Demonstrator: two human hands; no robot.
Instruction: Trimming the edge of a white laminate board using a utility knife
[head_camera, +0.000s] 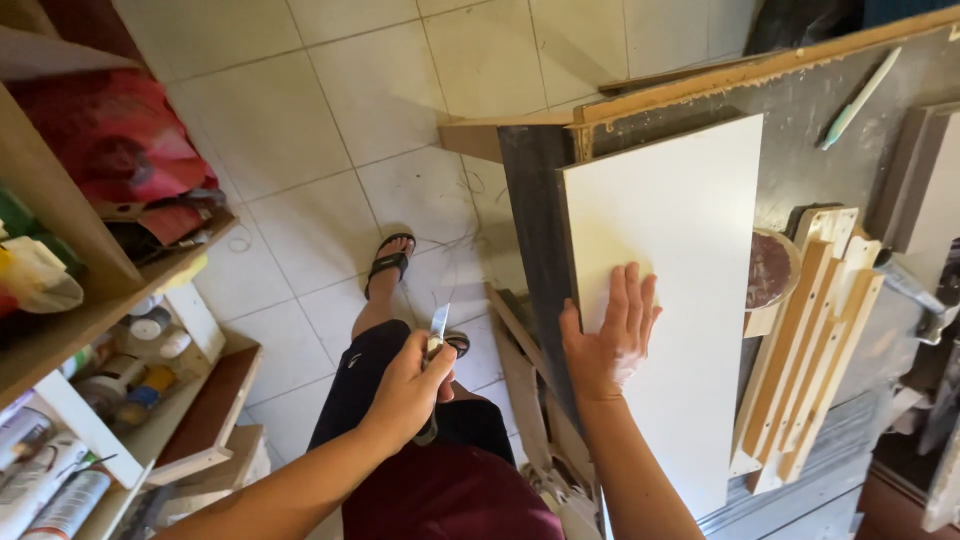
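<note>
My right hand (612, 335) lies flat on the board (680, 300) atop the workbench (800, 110), my left hand (408, 390) with its knife (438, 325) at nine o'clock, wooden slats (800, 370) at three, shelves (90, 300) beyond at nine.

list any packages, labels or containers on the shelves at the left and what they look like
Round jars and tins: lower left shelf, lids white, grey and yellow, lettering too small to tell.
Tubes: bottom left corner, lying slanted, white with red and dark labels.
Red bag: upper left shelf, crumpled, red with a dark print.
Green and yellow packet: far left edge, partly hidden.
No signs or screens.
</note>
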